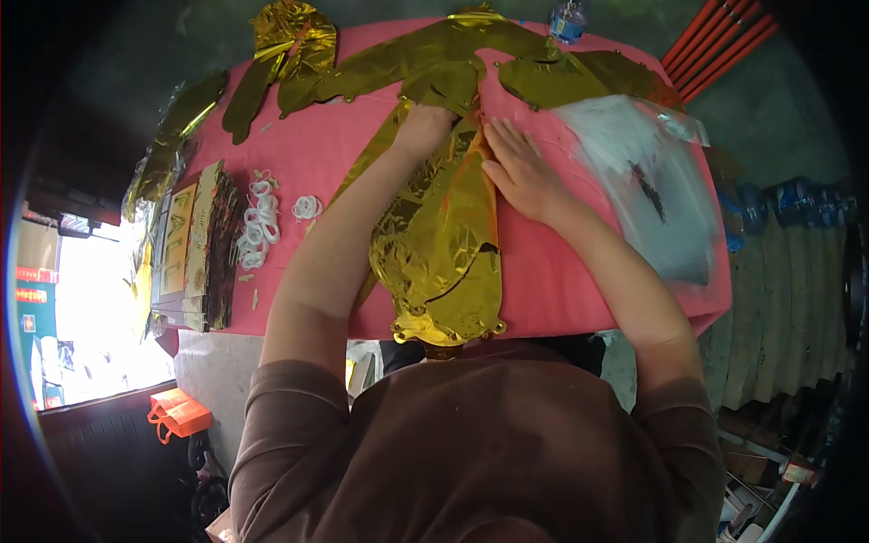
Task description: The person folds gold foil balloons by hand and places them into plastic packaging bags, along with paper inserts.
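Observation:
A flat gold foil balloon [444, 235], creased and shiny, lies lengthwise across the middle of the table with its near end at the front edge, close to my body. My left hand [427, 127] rests at its far end, with the fingers hidden among the foil, so their grip does not show. On the balloon's right edge, my right hand [523, 172] lies flat with fingers stretched out and holding nothing. Just beyond my hands, another piece of gold foil [444, 86] touches the far end.
More gold foil balloons [380, 68] spread along the pink tablecloth's [561, 262] far side. Left are white ribbon coils [261, 222] and a stack of printed cards [195, 253]. Clear plastic bags [643, 199] lie right. A bottle [568, 23] stands at the back, near red poles [720, 45].

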Action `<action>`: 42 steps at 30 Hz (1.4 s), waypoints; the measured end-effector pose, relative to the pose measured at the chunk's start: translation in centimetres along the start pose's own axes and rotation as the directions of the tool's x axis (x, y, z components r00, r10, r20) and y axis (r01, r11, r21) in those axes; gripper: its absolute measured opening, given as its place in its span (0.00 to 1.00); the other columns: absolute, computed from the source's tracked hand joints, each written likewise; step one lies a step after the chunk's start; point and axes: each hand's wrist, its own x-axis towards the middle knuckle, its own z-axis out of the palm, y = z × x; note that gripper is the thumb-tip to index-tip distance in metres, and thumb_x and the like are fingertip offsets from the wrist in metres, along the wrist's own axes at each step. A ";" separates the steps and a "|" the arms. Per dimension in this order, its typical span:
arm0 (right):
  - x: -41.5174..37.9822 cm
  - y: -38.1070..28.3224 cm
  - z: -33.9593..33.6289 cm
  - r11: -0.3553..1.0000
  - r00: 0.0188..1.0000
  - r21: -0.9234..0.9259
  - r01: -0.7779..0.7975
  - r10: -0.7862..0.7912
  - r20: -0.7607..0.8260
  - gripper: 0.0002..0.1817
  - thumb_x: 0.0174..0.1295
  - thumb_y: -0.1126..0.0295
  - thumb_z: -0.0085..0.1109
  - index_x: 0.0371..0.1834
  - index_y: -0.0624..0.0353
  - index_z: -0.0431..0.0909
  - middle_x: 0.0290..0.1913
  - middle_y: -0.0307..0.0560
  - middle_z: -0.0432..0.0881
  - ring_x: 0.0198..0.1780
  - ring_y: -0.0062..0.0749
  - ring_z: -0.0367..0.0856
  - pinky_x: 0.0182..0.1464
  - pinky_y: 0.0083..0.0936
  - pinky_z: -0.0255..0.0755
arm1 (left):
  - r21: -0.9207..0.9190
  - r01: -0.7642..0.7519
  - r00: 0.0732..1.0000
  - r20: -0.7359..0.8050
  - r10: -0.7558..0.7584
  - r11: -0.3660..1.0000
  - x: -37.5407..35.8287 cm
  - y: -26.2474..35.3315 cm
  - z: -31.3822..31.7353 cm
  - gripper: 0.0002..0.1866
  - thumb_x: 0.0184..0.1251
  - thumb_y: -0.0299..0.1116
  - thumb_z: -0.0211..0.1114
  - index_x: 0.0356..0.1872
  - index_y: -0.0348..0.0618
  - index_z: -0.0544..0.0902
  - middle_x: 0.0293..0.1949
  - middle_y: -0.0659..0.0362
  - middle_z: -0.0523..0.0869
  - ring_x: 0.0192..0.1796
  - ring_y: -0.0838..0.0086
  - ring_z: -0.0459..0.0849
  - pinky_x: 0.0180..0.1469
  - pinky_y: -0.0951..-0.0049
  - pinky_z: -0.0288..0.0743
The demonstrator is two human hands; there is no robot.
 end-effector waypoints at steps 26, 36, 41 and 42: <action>-2.1 -4.4 0.8 0.980 0.985 -0.175 0.097 -0.068 0.160 0.39 0.66 0.47 0.41 0.70 0.66 0.48 0.72 0.58 0.48 0.75 0.44 0.40 0.73 0.43 0.32 | -0.230 0.025 0.988 -0.140 -0.059 0.973 -1.2 0.6 -1.2 0.15 0.60 0.40 0.57 0.29 0.38 0.83 0.30 0.48 0.84 0.39 0.53 0.81 0.50 0.55 0.68; -2.5 -4.6 1.1 0.968 0.984 -0.224 0.113 -0.079 0.158 0.41 0.65 0.43 0.37 0.70 0.65 0.47 0.73 0.56 0.46 0.75 0.42 0.39 0.73 0.45 0.31 | -0.886 0.031 0.964 -0.096 -0.247 0.463 -0.7 -0.9 -4.2 0.19 0.64 0.35 0.57 0.53 0.37 0.76 0.47 0.54 0.82 0.49 0.66 0.79 0.50 0.70 0.72; -2.5 -4.7 1.1 0.976 0.984 -0.197 0.094 -0.061 0.170 0.41 0.65 0.42 0.37 0.70 0.65 0.48 0.73 0.56 0.46 0.75 0.43 0.40 0.72 0.48 0.32 | -0.995 -0.005 0.760 -0.068 -0.647 0.099 0.6 -4.8 -4.8 0.17 0.64 0.35 0.56 0.50 0.36 0.77 0.44 0.57 0.84 0.41 0.68 0.82 0.46 0.68 0.74; -2.5 -4.6 1.1 0.976 0.984 -0.197 0.094 -0.061 0.165 0.41 0.65 0.42 0.37 0.70 0.65 0.48 0.73 0.56 0.46 0.75 0.43 0.40 0.72 0.48 0.32 | -0.965 -0.062 0.679 -0.228 -0.698 0.255 0.8 -4.9 -4.8 0.17 0.63 0.34 0.57 0.50 0.36 0.78 0.43 0.54 0.84 0.40 0.66 0.82 0.46 0.67 0.74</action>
